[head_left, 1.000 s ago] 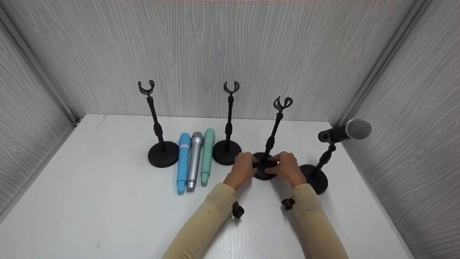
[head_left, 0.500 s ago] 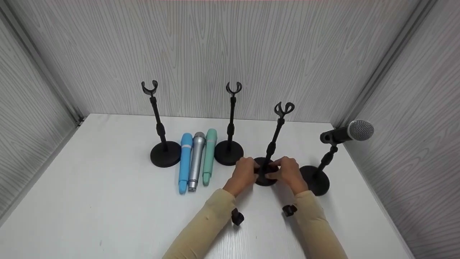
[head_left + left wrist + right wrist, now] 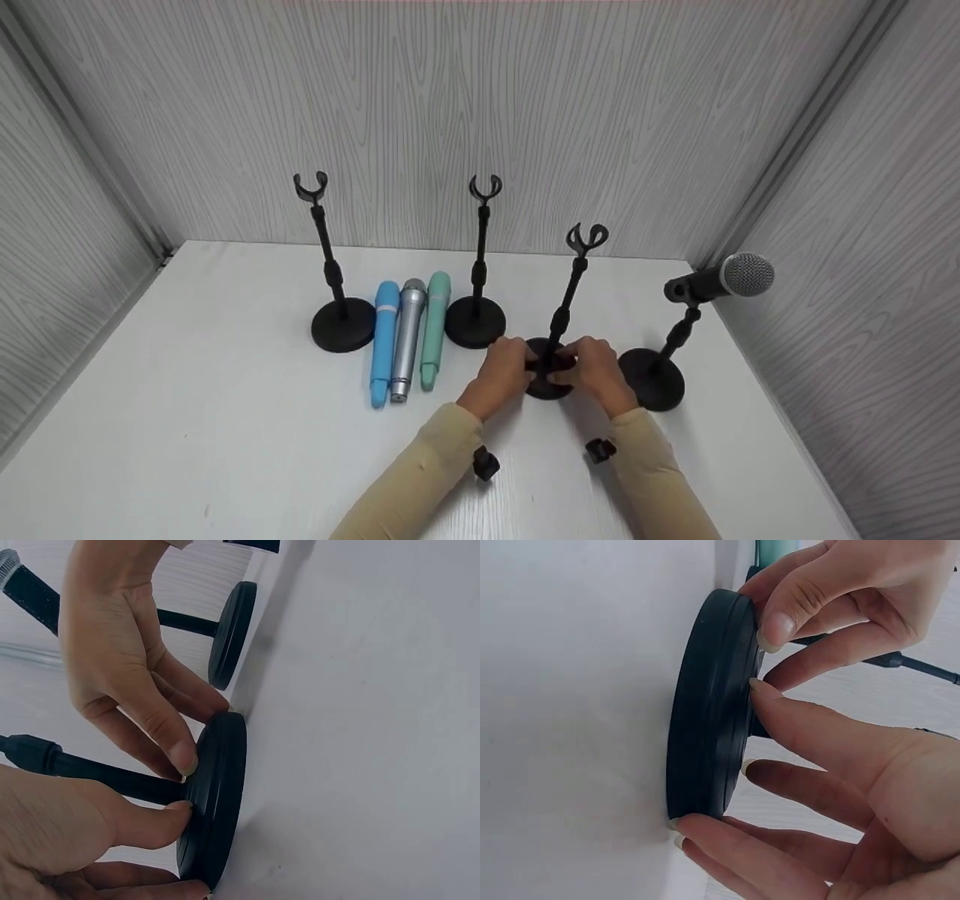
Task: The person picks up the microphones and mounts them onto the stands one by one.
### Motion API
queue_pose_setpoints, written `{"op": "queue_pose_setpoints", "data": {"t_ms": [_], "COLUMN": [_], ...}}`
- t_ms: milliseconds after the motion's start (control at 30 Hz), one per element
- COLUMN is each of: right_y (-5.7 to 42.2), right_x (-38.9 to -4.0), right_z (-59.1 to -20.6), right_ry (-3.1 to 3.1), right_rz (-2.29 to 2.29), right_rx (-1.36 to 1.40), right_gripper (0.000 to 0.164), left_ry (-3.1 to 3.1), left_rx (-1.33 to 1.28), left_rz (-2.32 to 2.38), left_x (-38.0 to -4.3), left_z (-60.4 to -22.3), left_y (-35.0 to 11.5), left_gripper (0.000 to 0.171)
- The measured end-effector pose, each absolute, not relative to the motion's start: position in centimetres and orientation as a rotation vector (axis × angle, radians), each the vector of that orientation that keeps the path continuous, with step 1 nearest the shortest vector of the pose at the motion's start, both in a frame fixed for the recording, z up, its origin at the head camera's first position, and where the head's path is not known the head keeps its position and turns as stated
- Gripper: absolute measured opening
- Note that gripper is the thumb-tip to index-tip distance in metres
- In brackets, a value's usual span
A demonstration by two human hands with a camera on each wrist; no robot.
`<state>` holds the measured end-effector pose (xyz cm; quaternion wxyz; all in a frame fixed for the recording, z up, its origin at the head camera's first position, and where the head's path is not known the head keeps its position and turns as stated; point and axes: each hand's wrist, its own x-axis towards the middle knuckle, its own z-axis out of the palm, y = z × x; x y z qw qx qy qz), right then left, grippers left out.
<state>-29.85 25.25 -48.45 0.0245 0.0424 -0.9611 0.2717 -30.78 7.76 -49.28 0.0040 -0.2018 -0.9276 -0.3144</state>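
Note:
A black desktop microphone stand (image 3: pixel 560 319) with a U-shaped clip on top stands on the white table, its clip holding nothing. My left hand (image 3: pixel 499 373) grips the left edge of its round base, thumb on the upper face. From the other side my right hand (image 3: pixel 595 370) pinches the same base, fingers at the rim. In the left wrist view the base (image 3: pixel 219 795) stays between both hands, low on the table surface. The right wrist view shows the thick base rim (image 3: pixel 705 712), with fingertips of both hands touching it.
At the right, another stand (image 3: pixel 679 331) carries a black microphone with a silver mesh head (image 3: pixel 748 274). Two bare-clip stands (image 3: pixel 341 326) (image 3: pixel 477 322) stand further left. Between them lie blue (image 3: pixel 384 337), silver (image 3: pixel 406 337) and green (image 3: pixel 434 330) microphones. Grey wood-grain walls (image 3: pixel 480 90) enclose the table.
Both hands have slid the gripped stand towards the front of the table. The other stands and the microphones keep their places; the head view has shifted slightly.

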Motion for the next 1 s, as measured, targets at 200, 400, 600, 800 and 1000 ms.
{"op": "queue_pose_setpoints", "data": {"t_ms": [200,400,600,800,1000], "right_y": [25.2,25.3,24.9,24.4,24.2], "right_x": [-29.4,-29.3,-29.0,-28.6,-28.3], "right_z": [-48.4,-48.2,-48.0,-47.7,-47.4], "right_ry": [-2.982,-2.973,-2.986,-3.015,-3.031], "right_rz": [0.859,0.859,0.853,0.803,0.765], "right_rx": [0.132,0.21,0.221,0.208,0.218], "right_gripper": [0.027,0.024,0.021,0.02,0.018], "left_ry": [-2.888,-2.872,-2.842,-2.811,-2.797], "left_rx": [-0.654,-0.654,-0.652,-0.675,-0.683], "left_rz": [-0.954,-0.953,-0.972,-0.981,-0.967], "left_x": [-30.2,-29.6,-29.2,-28.9,-28.7], "left_z": [-49.3,-49.4,-49.6,-49.6,-49.7], "left_y": [7.6,7.5,7.2,7.1,7.0], "left_gripper": [0.014,0.017,0.016,0.016,0.015]}}
